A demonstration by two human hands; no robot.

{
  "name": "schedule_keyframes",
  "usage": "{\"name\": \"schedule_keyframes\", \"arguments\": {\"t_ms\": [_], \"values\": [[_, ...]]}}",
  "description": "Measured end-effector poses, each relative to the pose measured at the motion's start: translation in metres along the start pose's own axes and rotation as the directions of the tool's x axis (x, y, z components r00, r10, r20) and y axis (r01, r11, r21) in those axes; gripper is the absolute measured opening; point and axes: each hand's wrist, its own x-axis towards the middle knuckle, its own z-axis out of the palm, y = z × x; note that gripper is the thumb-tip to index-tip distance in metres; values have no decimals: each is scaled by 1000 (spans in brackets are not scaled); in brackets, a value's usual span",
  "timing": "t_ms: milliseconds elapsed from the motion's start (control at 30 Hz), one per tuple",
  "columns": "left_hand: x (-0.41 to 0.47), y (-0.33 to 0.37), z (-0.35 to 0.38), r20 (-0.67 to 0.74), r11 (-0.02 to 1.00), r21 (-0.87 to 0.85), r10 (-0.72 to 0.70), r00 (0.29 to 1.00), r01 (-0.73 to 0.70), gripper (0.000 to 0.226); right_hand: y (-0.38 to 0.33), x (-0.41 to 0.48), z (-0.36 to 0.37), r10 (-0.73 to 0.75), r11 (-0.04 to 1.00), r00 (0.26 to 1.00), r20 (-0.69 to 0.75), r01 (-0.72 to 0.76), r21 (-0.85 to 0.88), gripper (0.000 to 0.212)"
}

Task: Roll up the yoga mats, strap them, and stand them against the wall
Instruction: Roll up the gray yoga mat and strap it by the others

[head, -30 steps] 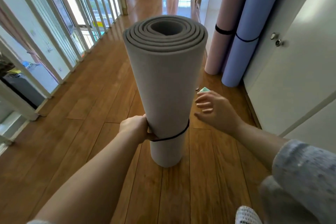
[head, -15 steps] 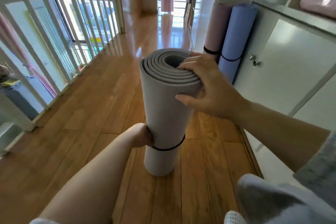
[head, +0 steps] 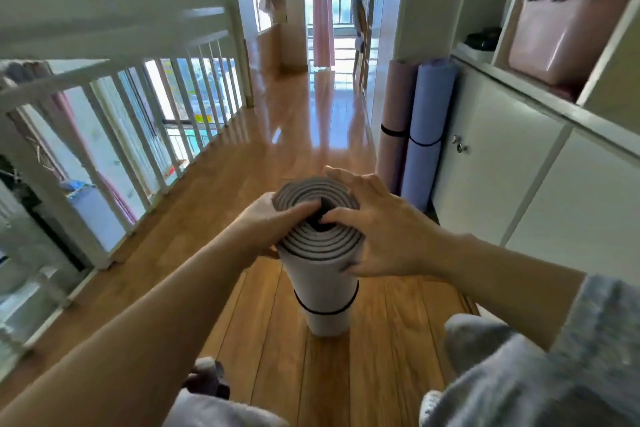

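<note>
A rolled grey yoga mat (head: 323, 282) stands upright on the wooden floor in front of me, with a black strap (head: 325, 311) around its lower part. My left hand (head: 273, 224) grips the top rim from the left, thumb lying across the spiral end. My right hand (head: 375, 229) grips the top from the right, its thumb reaching into the centre hole and its fingers spread over the far rim and side. A pink rolled mat (head: 394, 128) and a lilac rolled mat (head: 426, 128), each strapped, stand against the wall at the right.
White cabinet doors (head: 512, 163) and open shelves with a pink box (head: 561, 35) line the right side. A white railing (head: 138, 121) runs along the left. The wooden floor (head: 304, 135) stretches ahead to a bright doorway. My knees show at the bottom.
My left hand left the strap and rose to the mat's top. My right hand shifted so its thumb is in the centre hole. The view rose and now looks down on the roll.
</note>
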Motion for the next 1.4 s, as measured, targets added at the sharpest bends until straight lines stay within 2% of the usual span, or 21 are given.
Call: {"name": "schedule_keyframes", "arguments": {"t_ms": [100,167,233,400,500,567,633,667,733,900,1067,1167,1300,1400], "values": [[-11,-3,19,8,997,76,-10,1000,9,53,9,-15,-5,53,998,976,211,-56,6,87],[-16,1,29,-41,992,118,44,998,-39,47,12,-19,-10,60,996,960,273,-77,53,90],[-14,12,35,-89,982,144,136,987,-122,42,16,-21,-18,62,994,963,264,-83,69,86],[20,70,41,-119,907,217,391,913,-360,45,57,-13,-58,141,988,983,115,-147,50,73],[58,108,50,-116,882,191,455,883,-430,53,99,0,-73,190,982,981,23,-190,-10,72],[91,128,58,-103,915,114,397,912,-386,61,135,13,-73,221,974,974,-50,-223,-36,69],[127,142,71,-10,977,-28,209,978,-210,64,176,28,-64,242,968,962,-129,-248,-38,65],[148,146,78,45,988,-97,127,991,-122,62,198,36,-56,250,965,956,-154,-258,-37,64],[197,150,93,72,983,-172,78,994,-65,52,240,53,-38,261,962,951,-169,-271,-42,63],[329,156,125,-3,966,-190,178,984,-176,48,343,94,9,328,941,924,-196,-338,-21,63],[445,151,147,0,966,-151,213,977,-211,45,429,135,52,420,905,902,-103,-425,-31,63],[495,153,157,27,971,-138,198,980,-193,42,465,151,73,465,883,883,-64,-468,-35,66],[547,172,163,-4,963,-169,211,977,-209,42,514,176,75,494,868,868,-46,-495,-22,70],[581,192,170,-56,950,-168,259,964,-265,53,548,195,69,514,854,857,-41,-516,-64,69]]}}
